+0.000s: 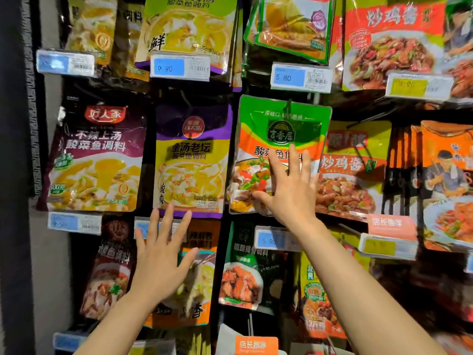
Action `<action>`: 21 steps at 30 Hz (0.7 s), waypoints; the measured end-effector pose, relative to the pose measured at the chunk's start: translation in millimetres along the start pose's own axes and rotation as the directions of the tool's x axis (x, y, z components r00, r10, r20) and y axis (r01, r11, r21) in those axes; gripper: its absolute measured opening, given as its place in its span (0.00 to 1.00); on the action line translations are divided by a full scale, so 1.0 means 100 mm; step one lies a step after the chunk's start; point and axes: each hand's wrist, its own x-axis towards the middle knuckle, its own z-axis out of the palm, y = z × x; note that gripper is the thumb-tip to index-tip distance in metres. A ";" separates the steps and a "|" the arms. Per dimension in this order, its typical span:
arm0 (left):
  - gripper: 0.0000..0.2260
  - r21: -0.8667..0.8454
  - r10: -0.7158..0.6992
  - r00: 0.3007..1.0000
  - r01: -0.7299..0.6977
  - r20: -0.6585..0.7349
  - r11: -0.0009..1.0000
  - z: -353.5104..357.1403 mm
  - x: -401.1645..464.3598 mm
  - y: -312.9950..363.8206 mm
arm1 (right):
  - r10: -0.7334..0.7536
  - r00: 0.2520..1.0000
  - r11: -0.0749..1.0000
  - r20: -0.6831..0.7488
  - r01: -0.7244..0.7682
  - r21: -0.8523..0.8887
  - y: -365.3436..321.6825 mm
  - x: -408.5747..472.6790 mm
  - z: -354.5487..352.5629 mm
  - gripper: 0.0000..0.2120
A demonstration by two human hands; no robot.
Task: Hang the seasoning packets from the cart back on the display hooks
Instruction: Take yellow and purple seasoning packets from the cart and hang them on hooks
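Green packet (281,139): is being hung on a hook (288,105) in the middle row, between a purple and yellow packet (192,160) and a red packet (354,170).
Right hand (289,185): is being laid flat on the green packet, fingers spread.
Left hand (161,254): is being held up in front of the lower packets, fingers spread, nothing in it.
Price tag (271,240): is being shown under the green packet.

Two bare forearms rise from the bottom edge of the frame, one at lower left, one at lower right. No sleeve covers either as far as the frame shows. The left hand (162,249) and right hand (289,185) wear no gloves, rings or watch.
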 end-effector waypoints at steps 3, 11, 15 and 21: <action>0.32 -0.015 -0.007 1.000 0.007 0.005 1.000 0.01 -0.01 0.01 | 0.010 0.999 1.000 0.038 -0.010 -0.012 0.04 0.11 0.09 0.44; 0.32 -0.051 -0.029 0.999 0.032 0.044 0.998 -0.06 0.01 0.02 | 0.002 0.995 1.000 0.097 -0.003 0.011 0.06 0.17 0.01 0.40; 0.34 -0.086 0.028 0.990 -0.016 0.135 0.996 -0.26 0.00 0.00 | -0.018 0.984 0.998 0.177 0.007 0.062 -0.01 -0.07 -0.14 0.38; 0.32 -0.129 0.097 0.938 -0.057 0.332 0.990 -0.62 -0.57 -0.06 | -0.190 0.965 0.960 0.181 0.144 0.240 -0.41 -0.92 -0.16 0.30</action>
